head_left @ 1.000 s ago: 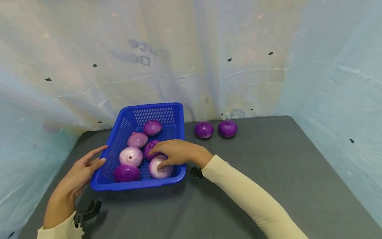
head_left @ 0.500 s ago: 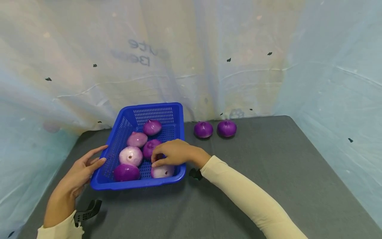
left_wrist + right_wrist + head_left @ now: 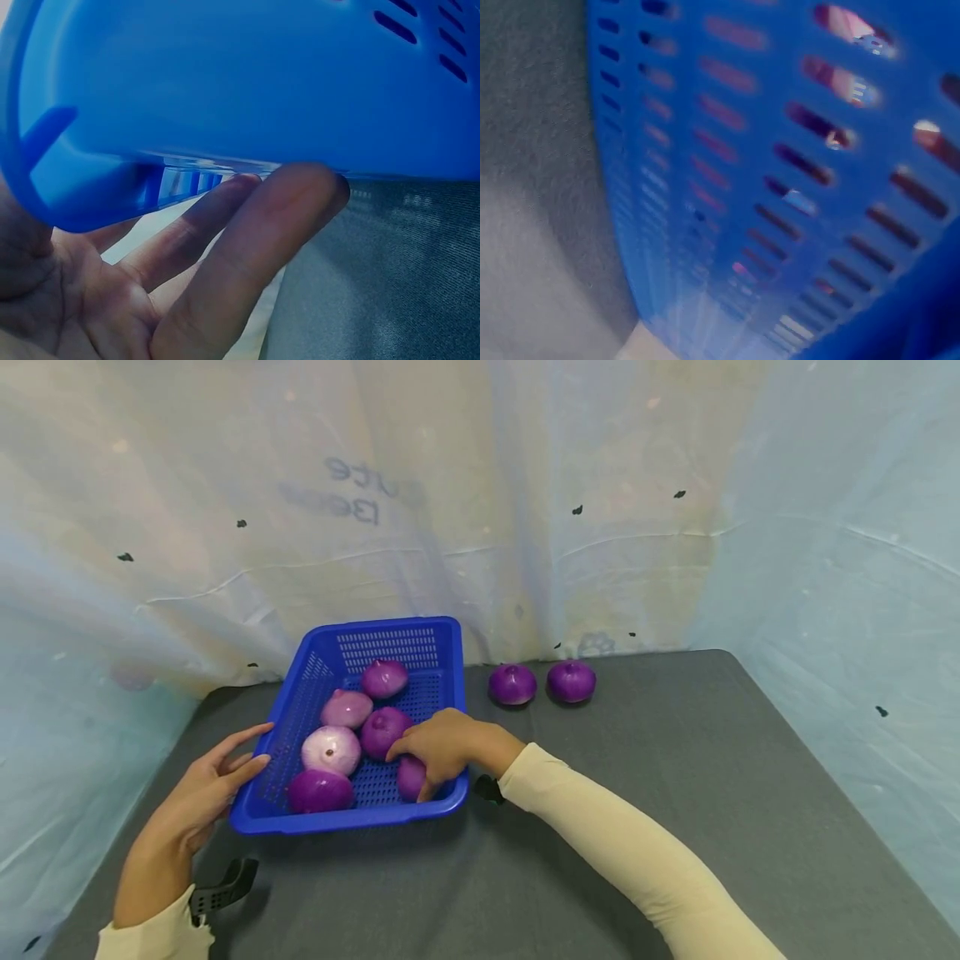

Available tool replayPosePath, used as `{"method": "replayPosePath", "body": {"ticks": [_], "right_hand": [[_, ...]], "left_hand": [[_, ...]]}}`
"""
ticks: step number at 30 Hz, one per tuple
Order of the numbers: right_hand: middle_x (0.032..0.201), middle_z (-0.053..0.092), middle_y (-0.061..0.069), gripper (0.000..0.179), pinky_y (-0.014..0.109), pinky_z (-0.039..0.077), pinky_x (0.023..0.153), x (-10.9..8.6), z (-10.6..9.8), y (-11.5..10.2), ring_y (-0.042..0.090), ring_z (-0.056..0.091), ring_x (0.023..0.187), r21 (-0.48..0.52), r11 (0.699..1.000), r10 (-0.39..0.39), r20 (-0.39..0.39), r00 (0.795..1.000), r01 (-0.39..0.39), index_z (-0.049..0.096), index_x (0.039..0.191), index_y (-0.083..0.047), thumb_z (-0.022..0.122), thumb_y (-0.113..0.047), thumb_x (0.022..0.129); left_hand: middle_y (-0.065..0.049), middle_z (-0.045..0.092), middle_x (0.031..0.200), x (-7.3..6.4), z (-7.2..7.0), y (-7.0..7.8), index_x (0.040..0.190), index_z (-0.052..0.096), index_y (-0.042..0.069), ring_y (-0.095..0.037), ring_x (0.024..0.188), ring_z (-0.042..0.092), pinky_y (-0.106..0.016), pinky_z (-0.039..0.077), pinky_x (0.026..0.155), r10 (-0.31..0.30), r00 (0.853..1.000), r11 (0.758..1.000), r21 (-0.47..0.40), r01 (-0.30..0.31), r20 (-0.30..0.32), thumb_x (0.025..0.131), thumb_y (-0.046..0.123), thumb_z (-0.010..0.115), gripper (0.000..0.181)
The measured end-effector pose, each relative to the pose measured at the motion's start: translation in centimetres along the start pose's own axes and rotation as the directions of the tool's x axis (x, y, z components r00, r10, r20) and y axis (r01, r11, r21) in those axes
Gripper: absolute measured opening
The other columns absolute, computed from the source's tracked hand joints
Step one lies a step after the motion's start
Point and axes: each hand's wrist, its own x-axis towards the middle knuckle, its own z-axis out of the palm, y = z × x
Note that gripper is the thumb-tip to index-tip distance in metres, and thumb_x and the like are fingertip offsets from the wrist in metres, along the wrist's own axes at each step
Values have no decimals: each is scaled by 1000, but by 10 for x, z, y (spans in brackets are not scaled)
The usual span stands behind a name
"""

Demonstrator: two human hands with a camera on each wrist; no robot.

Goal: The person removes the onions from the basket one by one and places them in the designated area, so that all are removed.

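Note:
My right hand (image 3: 438, 747) reaches into a blue plastic basket (image 3: 347, 822) and grips a red onion (image 3: 410, 778) at the near right corner, its fingers curled over the purple side. Beside it, touching or nearly so, sits another red onion (image 3: 384, 732). My left hand (image 3: 198, 806) touches the basket's left rim from outside. In the left wrist view, fairly straight fingers (image 3: 255, 247) lie against the basket's outer side (image 3: 225, 90). The right wrist view shows only the slotted basket wall (image 3: 727, 187), with the right hand hidden.
Several more onions lie in the basket, among them a pale one (image 3: 331, 750) with its root end up. Two purple onions (image 3: 513, 684) (image 3: 572, 681) stand on the grey table (image 3: 637, 735) right of the basket. A plastic sheet (image 3: 480, 510) hangs behind.
The onion under my right hand has turned from its pale root end showing to its purple side showing. The right-hand fingers have shifted toward the near right corner. My left hand stays put.

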Motion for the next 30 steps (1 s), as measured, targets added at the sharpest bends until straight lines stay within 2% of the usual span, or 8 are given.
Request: {"method": "replayPosePath", "body": {"ticks": [2,6,10,15,19,25,30], "right_hand": [[140,59,-12,77,37,49,100,0,0,-1,7,57,125,-21,1000,8,19,1000,-8,53,142,-36,82,-57,74],[141,58,-13,80,39,47,105,0,-4,1,8,55,126,23,999,23,53,998,-24,51,143,-37,86,-51,72],[140,58,-12,82,39,44,108,2,-9,2,11,55,127,21,998,51,105,993,-53,50,144,-38,88,-46,72],[138,61,-10,78,39,46,106,4,-8,1,13,57,123,12,998,53,136,989,-55,52,142,-38,88,-43,73],[136,61,-12,79,40,46,103,4,-5,2,12,58,120,32,999,29,94,995,-32,54,141,-38,88,-47,71],[144,56,-13,84,42,42,110,2,-4,5,13,53,132,59,998,-3,9,1000,2,51,145,-35,87,-52,71],[149,52,-5,84,36,37,117,-3,-7,6,15,46,139,159,986,-48,-76,996,60,48,148,-28,84,-51,76]], "left_hand": [[-35,32,153,0,1,0,160,17,27,-17,98,71,-48,61,80,4,1000,1000,3,-4,-1,102,45,52,71],[-35,34,152,0,3,1,160,18,26,-16,98,71,-47,61,80,14,1000,1000,4,-14,0,102,45,52,70],[-35,34,152,0,2,1,160,18,26,-17,97,72,-48,61,79,17,1000,1000,-1,-17,1,102,45,52,70],[-35,33,152,0,1,-1,160,18,26,-17,97,72,-47,61,79,16,1000,1000,-2,-16,1,102,44,52,70],[-35,34,152,0,1,-2,160,18,25,-18,97,72,-47,61,79,19,1000,1000,-9,-19,7,102,44,52,70],[-36,32,153,0,1,-1,160,18,26,-19,97,72,-48,61,78,17,1000,1000,-9,-17,4,102,44,52,70],[-36,33,153,0,0,0,160,18,26,-19,96,73,-47,61,77,15,1000,1000,-7,-15,0,102,44,52,70]]}}
